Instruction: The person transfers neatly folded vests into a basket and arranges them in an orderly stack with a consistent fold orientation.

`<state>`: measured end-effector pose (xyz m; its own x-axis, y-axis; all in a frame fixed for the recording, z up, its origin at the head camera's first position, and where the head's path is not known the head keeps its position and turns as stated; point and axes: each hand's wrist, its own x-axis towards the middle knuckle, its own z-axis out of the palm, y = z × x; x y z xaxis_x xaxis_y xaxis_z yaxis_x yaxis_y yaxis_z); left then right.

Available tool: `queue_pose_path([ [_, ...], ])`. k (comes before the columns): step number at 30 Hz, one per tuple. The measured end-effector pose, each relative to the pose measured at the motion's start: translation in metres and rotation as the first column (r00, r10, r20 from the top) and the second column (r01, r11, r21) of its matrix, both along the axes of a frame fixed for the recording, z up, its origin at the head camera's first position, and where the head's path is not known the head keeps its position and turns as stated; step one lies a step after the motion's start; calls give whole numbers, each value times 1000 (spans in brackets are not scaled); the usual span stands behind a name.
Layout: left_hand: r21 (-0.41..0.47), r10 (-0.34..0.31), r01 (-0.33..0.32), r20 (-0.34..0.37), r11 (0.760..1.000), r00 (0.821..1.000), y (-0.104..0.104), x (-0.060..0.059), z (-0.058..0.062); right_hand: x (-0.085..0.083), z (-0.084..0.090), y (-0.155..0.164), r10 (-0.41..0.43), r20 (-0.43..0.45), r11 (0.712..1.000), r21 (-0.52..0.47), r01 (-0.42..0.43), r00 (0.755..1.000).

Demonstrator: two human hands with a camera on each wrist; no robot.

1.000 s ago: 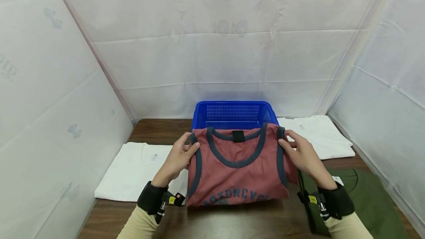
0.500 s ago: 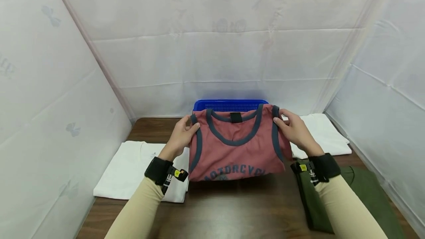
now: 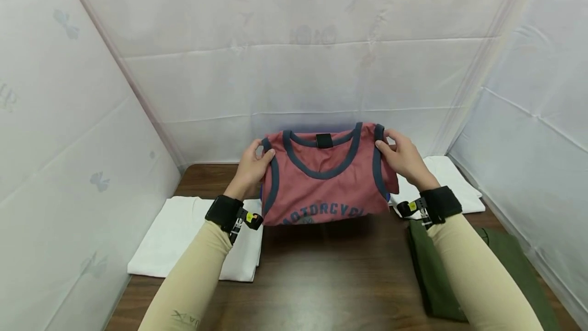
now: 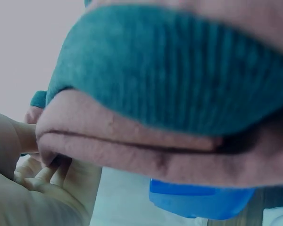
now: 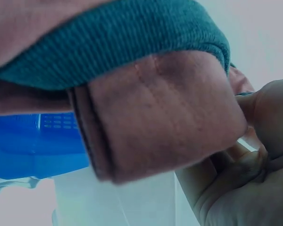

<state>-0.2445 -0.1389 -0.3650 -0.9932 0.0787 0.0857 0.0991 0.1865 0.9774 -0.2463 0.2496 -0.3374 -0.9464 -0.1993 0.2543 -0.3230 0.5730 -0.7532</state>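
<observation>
Holding a folded red tank top [image 3: 321, 178] up in the air above the dark wooden worktop [image 3: 331, 275], both hands grip its upper corners. The left hand [image 3: 252, 165] has its thumb laid over the front of the teal-trimmed left armhole with the fingers curled behind the fabric; the right hand [image 3: 400, 157] pinches the right armhole edge the same way. The garment hangs flat toward the head camera, with a dark label at the back of the neckline and part of printed lettering along its lower fold. In the left wrist view the thick fold of red cloth and teal ribbing fills the frame, the fingers [image 4: 42, 174] tucked beneath it, and a blue basket [image 4: 198, 202] shows below. The right wrist view shows the same basket under the layered red fold, beside the curled fingers of that hand.

A folded white T-shirt [image 3: 179, 239] lies on the worktop at the left, another white garment [image 3: 450, 183] lies at the far right, and a dark green garment [image 3: 441, 280] is spread at the near right. White sheeting [image 3: 294, 65] encloses the space on three sides.
</observation>
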Motion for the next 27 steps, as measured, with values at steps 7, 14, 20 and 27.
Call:
queue_pose_path([
  [7, 35, 22, -21, -29, 999, 999, 0, -14, 3, -10, 6, -3, -47, -52, 999, -7, 47, 998],
  [14, -13, 36, -38, -95, 999, 995, -5, -20, 0, -18, 7, -10, -101, -50, 995, -21, 100, 994],
  [20, 12, 38, -36, -167, 999, 985, -5, -23, 0, -21, 10, -13, -124, -76, 992, -32, 122, 989],
  [27, -77, 72, -92, -238, 993, 969, -1, -28, 3, -19, 6, -13, -121, -88, 992, -54, 117, 989],
])
